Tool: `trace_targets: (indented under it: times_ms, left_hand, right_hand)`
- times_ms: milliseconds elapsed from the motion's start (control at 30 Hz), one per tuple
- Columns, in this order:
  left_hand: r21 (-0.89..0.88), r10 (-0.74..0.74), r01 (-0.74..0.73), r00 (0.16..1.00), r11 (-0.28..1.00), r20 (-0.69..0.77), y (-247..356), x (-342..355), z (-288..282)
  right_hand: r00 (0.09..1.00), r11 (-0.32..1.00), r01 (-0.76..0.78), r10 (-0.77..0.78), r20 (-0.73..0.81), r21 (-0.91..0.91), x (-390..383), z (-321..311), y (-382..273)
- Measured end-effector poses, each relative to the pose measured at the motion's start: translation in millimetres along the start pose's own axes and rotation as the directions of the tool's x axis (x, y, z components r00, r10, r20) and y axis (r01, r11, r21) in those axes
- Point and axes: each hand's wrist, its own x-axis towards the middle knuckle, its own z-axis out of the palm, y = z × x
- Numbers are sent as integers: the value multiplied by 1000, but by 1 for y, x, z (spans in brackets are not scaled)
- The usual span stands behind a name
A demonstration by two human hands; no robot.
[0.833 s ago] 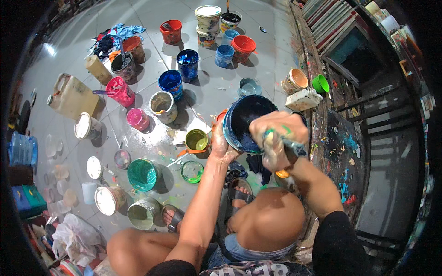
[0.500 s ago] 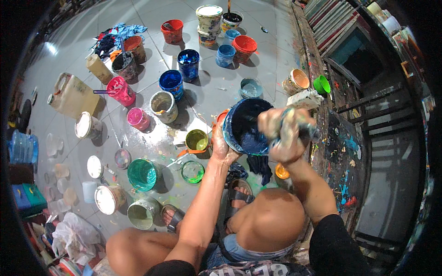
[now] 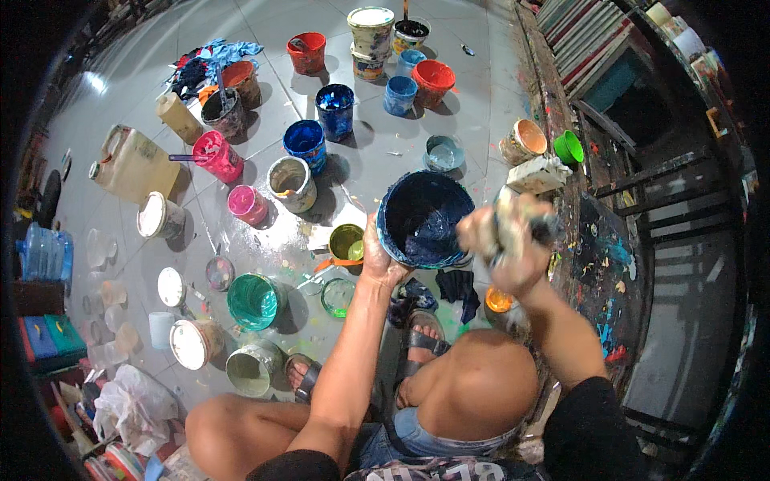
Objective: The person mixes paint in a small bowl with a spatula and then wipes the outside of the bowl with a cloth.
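My left hand (image 3: 381,252) is closed on the left side of a bucket of dark blue paint (image 3: 387,210), held up and tilted so that its opening faces me. Thick dark paint coats the inside. Just right of the rim, my right hand (image 3: 512,244) is closed and blurred by motion. Its grip is around a paint-smeared object with a dark end, whose kind I cannot make out. Below the bucket, a dark cloth (image 3: 458,295) lies by my foot. To its left stands a small olive-yellow paint cup (image 3: 346,243), next to a clear round tub with green paint (image 3: 340,298).
Paint pots stand across the grey tiled floor, among them a blue bucket (image 3: 334,112), a pink one (image 3: 217,156) and a teal one (image 3: 255,302). A jerrycan (image 3: 132,164) is at left. On the right runs a paint-stained wooden ledge (image 3: 589,264) with a green cup (image 3: 569,147).
My right hand has pulled slightly right and down, away from the bucket's opening. The bucket has shifted a little left, and more of its inside shows.
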Motion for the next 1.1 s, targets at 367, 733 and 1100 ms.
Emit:
trace_targets:
  times_ms: [367, 733, 1100]
  left_hand:
    - [-5, -25, 26, 999, 1000, 40, 0, 1, -2]
    - [25, 0, -1, 999, 1000, 34, -9, -2, 0]
    - [36, -42, 41, 999, 998, 23, -11, -1, -1]
  right_hand:
    - [990, 951, 31, 13, 141, -307, 15, -8, -18]
    - [904, 730, 427, -360, 231, -534, 20, 0, -2]
    - [749, 203, 622, -437, 498, -756, 18, -29, -1]
